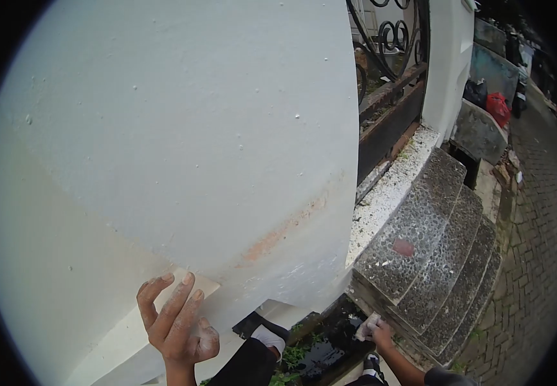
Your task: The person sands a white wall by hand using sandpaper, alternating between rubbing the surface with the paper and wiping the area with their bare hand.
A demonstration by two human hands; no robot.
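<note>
A: Starting with the left hand [177, 325]; lying open and flat against the white wall [182, 148], spreading fingers [177, 299] up to the edge of the low ledge [124, 334]; clamping on nothing; wearing a dusting of white powder.

B: Turning to the right hand [381, 336]; sitting low at the near corner of the stone steps [433, 257]; clenching a pale wad [365, 327], seemingly pressing it against that corner's edge.

A: Judging the wad now; looking crumpled and off-white, small beside the hand; possibly cloth, possibly paper, being too small to tell.

B: Likely handling as something light and soft; crushing easily, folding to any shape; probably not slipping on the rough pebbled tread; best bunching it in the fingertips, backing it with the palm.

A: Treating the wall differently; standing rigid, fixed and chalky; showing a rusty orange streak [285, 231] near its lower edge; probably shedding powder under a palm.

B: Noting a dark iron gate [391, 96] beyond the wall's right edge; noting a dark trouser knee [253, 360] below the ledge; noting wet greenery [304, 354] between wall and steps.
</note>
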